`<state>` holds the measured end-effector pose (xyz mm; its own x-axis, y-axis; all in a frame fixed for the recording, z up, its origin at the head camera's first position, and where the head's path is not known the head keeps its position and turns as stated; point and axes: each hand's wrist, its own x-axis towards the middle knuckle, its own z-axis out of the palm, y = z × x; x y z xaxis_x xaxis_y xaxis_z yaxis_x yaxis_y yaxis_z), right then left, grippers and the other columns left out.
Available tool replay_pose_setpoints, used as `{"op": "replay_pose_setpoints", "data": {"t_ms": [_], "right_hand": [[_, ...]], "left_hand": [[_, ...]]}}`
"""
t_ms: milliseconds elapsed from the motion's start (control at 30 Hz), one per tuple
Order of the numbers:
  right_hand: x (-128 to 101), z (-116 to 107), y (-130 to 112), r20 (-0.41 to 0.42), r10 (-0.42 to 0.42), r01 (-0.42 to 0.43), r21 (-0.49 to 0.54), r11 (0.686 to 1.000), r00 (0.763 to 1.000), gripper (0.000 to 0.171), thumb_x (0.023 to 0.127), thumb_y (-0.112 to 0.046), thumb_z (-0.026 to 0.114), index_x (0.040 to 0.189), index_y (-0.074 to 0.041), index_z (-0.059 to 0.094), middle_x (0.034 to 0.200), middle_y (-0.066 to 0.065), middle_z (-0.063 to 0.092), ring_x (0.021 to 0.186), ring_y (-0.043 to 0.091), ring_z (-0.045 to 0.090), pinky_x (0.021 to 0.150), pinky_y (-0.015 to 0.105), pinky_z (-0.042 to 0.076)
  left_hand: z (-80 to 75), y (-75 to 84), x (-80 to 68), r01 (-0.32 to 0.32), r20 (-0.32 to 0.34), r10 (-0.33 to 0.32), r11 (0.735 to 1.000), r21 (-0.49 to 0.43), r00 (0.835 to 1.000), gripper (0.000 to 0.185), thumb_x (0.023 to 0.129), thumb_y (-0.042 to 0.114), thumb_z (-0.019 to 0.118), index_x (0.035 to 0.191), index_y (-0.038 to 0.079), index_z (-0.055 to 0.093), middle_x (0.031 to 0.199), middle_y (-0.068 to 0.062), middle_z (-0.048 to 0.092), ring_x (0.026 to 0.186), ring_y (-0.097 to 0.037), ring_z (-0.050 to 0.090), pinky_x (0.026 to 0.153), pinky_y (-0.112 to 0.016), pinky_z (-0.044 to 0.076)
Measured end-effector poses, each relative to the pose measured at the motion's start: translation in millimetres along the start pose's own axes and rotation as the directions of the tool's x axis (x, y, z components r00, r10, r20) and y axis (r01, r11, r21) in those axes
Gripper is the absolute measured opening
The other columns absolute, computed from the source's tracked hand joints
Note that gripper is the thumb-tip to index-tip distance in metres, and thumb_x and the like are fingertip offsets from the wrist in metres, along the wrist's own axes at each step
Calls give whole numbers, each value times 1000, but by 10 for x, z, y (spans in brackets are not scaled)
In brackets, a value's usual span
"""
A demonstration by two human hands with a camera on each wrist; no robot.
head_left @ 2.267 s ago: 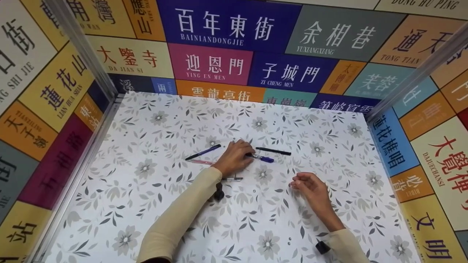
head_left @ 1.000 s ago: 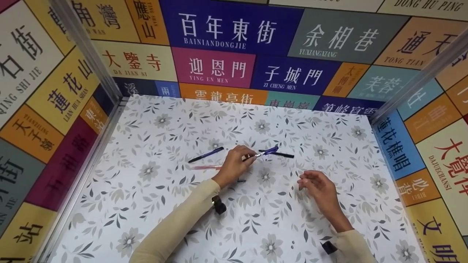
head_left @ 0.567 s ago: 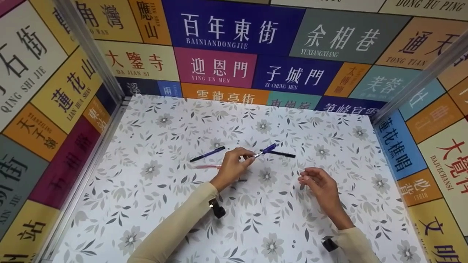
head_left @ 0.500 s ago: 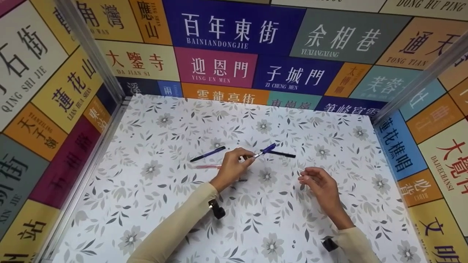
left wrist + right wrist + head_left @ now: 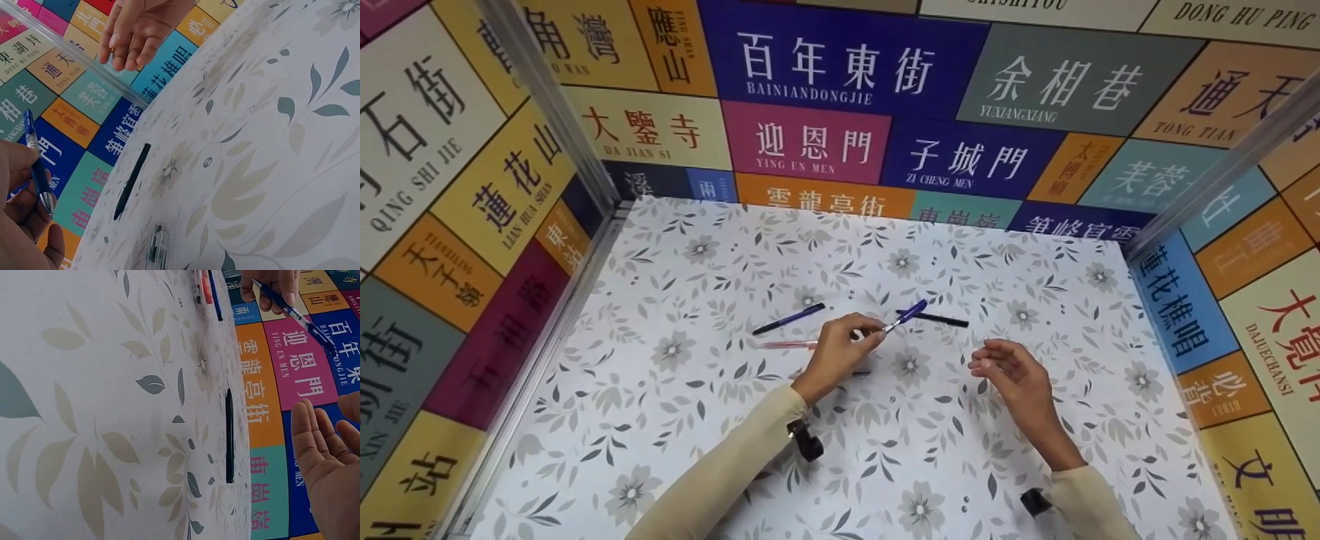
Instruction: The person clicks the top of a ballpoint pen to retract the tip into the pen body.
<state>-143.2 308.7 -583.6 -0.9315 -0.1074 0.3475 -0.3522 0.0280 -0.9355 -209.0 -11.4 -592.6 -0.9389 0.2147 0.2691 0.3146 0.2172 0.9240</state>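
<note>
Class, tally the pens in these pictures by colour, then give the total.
Blue: 2, the held blue pen in the left hand and the lying blue pen
Black: 1, the black pen
Pink: 1, the pink pen
Clear: 1, the clear pen
Total: 5

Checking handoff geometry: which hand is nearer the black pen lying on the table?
Left. The left hand is just beside the black pen, holding a blue pen across it; the right hand hovers farther off.

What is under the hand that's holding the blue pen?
Under the left hand, which pinches the blue pen, lies a clear pen on the flowery table; only its end pokes out. The red pen runs toward the hand, its far end hidden.
</note>
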Motion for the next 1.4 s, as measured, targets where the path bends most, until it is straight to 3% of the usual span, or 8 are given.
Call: {"op": "replay_pose_setpoints", "data": {"t_ms": [167,433,900,1400], "right_hand": [[36,11,-31,2,-4,4,-3,1000,1000,34,105,14,62,138,22,55,118,42,62,105,25,77,90,32,63],[82,26,-75,12,-27,27,7,1000,1000,35,105,15,60,140,19,56,118,44,60,105,25,77,91,33,63],[134,137,-186,20,-17,18,-17,1000,1000,36,106,12,62,142,15,57,119,42,62,106,27,76,92,34,63],[227,383,-340,83,-66,70,-52,996,994,43,107,13,60,150,10,54,120,38,64,107,25,76,92,33,62]], "left_hand": [[10,51,-17,2,-2,-2,999,-33,1000,12,102,13,80,112,10,85,101,2,80,94,-12,70,86,-32,54],[60,139,-50,18,22,-16,996,-86,1000,14,103,14,79,114,10,85,103,1,80,95,-12,71,92,-45,57],[171,252,-133,69,30,-65,987,-147,997,15,103,16,80,116,11,85,106,1,81,97,-12,72,90,-32,56],[294,361,-206,76,30,-72,977,-197,997,16,101,13,80,114,6,85,106,-3,83,98,-12,73,92,-35,56]]}}
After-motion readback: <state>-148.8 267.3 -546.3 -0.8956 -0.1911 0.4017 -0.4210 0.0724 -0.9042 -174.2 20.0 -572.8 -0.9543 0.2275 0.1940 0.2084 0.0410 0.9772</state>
